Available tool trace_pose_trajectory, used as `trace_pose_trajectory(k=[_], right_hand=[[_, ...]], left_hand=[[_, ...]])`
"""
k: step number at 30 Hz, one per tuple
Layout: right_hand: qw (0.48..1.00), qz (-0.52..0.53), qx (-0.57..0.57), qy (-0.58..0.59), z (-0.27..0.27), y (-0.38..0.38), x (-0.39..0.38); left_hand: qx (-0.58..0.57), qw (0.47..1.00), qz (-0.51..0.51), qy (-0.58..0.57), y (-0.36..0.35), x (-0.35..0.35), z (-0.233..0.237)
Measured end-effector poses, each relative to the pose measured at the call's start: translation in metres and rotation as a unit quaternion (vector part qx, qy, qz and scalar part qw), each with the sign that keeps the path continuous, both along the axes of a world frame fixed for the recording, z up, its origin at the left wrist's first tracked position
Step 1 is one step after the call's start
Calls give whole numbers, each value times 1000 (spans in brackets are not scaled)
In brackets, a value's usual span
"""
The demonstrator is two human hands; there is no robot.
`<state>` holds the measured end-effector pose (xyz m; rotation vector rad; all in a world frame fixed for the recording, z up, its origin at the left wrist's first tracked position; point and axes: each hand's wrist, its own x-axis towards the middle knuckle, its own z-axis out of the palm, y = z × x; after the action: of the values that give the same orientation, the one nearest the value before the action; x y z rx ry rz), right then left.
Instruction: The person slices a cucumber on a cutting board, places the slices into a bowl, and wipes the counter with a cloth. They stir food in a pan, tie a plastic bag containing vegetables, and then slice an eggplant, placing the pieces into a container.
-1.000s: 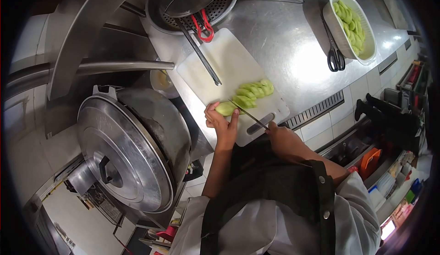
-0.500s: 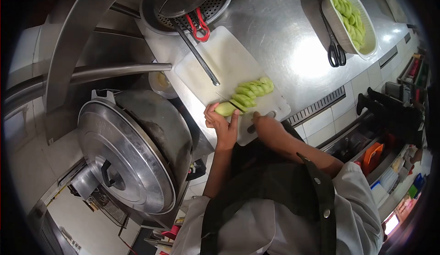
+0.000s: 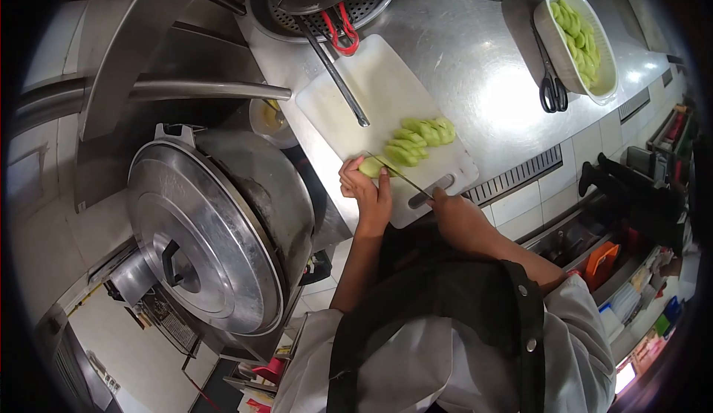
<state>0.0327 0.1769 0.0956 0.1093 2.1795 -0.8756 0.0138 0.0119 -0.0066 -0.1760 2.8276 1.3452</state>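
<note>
My left hand (image 3: pixel 369 196) is closed around the end of a pale green peeled cucumber (image 3: pixel 370 166) on the white cutting board (image 3: pixel 379 79), its thumb near the cut face. With my right hand (image 3: pixel 459 220) I grip a knife (image 3: pixel 406 180); its handle is hidden in my fist. The thin blade lies across the cucumber's cut end, close to my left thumb. Beyond the blade, overlapping oval cucumber slices (image 3: pixel 422 138) rest in a slanting row. The board's handle slot (image 3: pixel 432 192) shows beside my right hand.
A long-handled pan (image 3: pixel 334 75) reaches over the board from a perforated steel bowl (image 3: pixel 382 4) with red-handled tongs (image 3: pixel 343 38). At the right are black scissors (image 3: pixel 553 93) and a white tub (image 3: pixel 610 79) of green slices. A large lidded pot (image 3: pixel 215 264) stands left.
The view has shifted slightly. The knife blade now shows more fully across the cucumber, my right hand has moved a little rightward, and the held piece looks shorter.
</note>
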Motion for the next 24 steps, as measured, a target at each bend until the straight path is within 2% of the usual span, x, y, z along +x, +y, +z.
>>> trace_pose_trajectory(k=[8, 11, 14, 15, 17, 20, 23, 24], right_hand=[[999, 33, 18, 0, -9, -5, 2], [999, 26, 21, 19, -59, -16, 5], [999, 25, 21, 20, -69, -16, 4], [999, 21, -33, 15, -72, -13, 2], [990, 16, -136, 13, -78, 3, -8], [989, 0, -127, 70, -64, 6, -2], [999, -28, -19, 27, -3, 1, -10], [999, -24, -18, 38, -3, 1, -5]], left_hand=[[-10, 1000, -5, 5, -2, 0, -4], [-8, 1000, -12, 6, -4, 3, -8], [-34, 999, -6, 4, -2, -1, 1], [-47, 999, -6, 2, -2, -2, 5], [3, 1000, 14, 23, -10, -5, 10], [71, 996, 52, 22, -13, -5, 12], [134, 988, 82, -7, -13, -1, 15], [154, 983, 101, -7, -10, 0, 14]])
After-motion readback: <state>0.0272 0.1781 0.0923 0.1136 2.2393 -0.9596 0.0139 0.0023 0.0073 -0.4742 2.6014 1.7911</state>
